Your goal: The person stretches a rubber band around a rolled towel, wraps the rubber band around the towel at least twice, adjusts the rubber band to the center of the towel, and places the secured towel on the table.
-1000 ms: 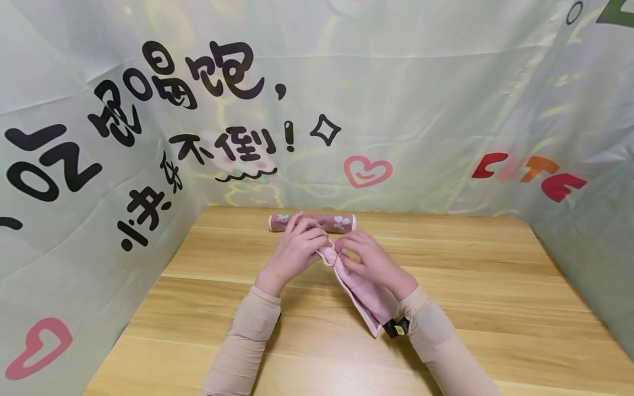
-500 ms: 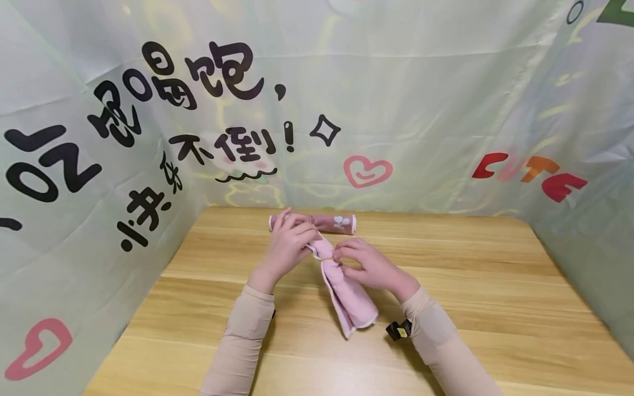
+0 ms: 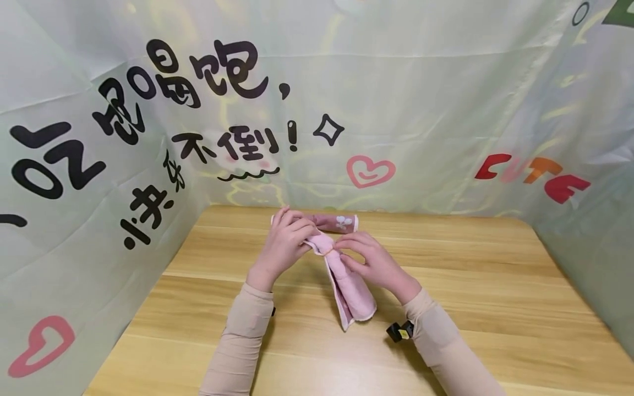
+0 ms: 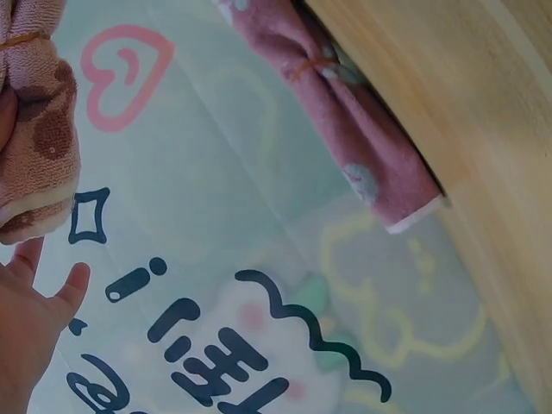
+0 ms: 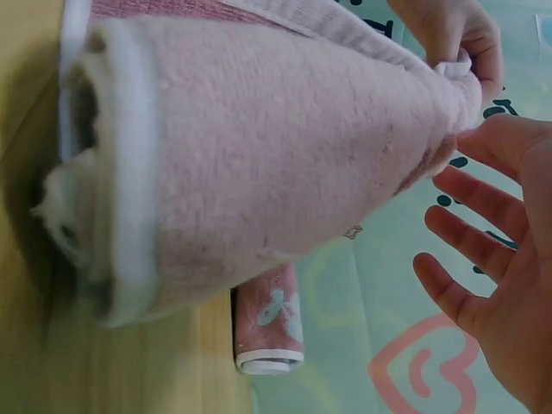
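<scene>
A pale pink rolled towel point(image 3: 349, 286) slants above the table, its lower end spread and its upper part cinched by a thin orange-brown rubber band point(image 3: 328, 252). My left hand point(image 3: 284, 245) grips the towel's upper end, just past the band. At the band, my right hand point(image 3: 376, 261) pinches with its fingertips; the exact contact is partly hidden. The right wrist view shows the other right fingers point(image 5: 474, 246) spread away from the cloth. A second rolled towel point(image 3: 342, 223), darker pink with pale flower prints, lies behind my left hand and has a band round its middle point(image 4: 315, 67).
The wooden table point(image 3: 475, 308) ends at a printed cloth backdrop point(image 3: 436, 110) on the back, left and right. A black wrist-camera mount point(image 3: 400, 331) sits below my right wrist.
The held towel has swung left at its lower end and turned, showing its band more clearly. My left hand has shifted slightly left; the right hand stays by the band.
</scene>
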{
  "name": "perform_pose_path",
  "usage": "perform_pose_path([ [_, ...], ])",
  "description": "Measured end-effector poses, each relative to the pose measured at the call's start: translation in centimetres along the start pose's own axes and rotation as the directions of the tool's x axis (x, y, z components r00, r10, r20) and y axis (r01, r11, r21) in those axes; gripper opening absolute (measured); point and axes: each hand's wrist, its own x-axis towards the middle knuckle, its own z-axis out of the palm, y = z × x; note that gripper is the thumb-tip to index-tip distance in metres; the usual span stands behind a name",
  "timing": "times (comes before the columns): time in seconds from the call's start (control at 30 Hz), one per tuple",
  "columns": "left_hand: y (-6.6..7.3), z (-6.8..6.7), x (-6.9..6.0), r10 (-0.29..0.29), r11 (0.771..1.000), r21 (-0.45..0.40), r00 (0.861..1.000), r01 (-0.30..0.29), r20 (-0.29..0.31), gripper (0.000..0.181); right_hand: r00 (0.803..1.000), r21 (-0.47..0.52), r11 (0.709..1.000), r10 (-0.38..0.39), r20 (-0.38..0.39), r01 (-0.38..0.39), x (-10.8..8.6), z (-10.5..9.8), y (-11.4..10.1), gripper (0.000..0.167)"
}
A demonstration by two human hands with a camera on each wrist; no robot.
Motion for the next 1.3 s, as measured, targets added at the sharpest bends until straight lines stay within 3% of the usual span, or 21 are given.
perform_pose_path([
  [0.2,0.6,0.3,0.1,0.037,0.999,0.008,0.999,-0.037,0.024,0.017,1.000,-0.005,1.000,-0.026,0.008,0.026,0.3,0.0,-0.2,0.012],
  [0.37,0.8,0.4,0.1,0.007,1.000,0.018,0.999,-0.008,0.050,0.016,0.997,-0.009,0.999,-0.033,0.067,0.034,0.3,0.3,-0.2,0.005],
  [0.6,-0.1,0.3,0.0,-0.037,0.999,0.022,0.998,0.036,0.055,0.017,0.986,-0.039,0.998,-0.052,0.155,0.058,0.0,0.2,0.3,0.008],
  [0.77,-0.4,0.4,-0.3,-0.067,0.997,0.042,0.994,0.063,0.087,0.018,0.981,-0.073,0.997,0.000,0.195,0.014,-0.1,-0.1,0.4,0.009],
  [0.93,-0.1,0.3,-0.3,-0.113,0.993,0.042,0.988,0.110,0.103,0.016,0.990,-0.096,0.994,0.063,0.128,-0.051,-0.2,-0.4,0.1,0.020],
  [1.1,0.3,0.1,-0.1,-0.148,0.989,0.049,0.977,0.142,0.150,0.019,0.998,-0.154,0.988,0.016,0.054,-0.008,0.1,0.0,-0.4,0.022],
  [1.2,0.4,0.0,0.0,-0.173,0.985,0.050,0.965,0.166,0.198,0.018,0.999,-0.189,0.982,-0.014,0.046,0.023,0.2,0.2,-0.8,0.024],
  [1.3,0.6,-0.2,0.1,-0.205,0.978,0.031,0.943,0.204,0.263,0.016,0.999,-0.221,0.975,-0.027,0.048,0.036,0.1,0.3,-1.0,0.023],
])
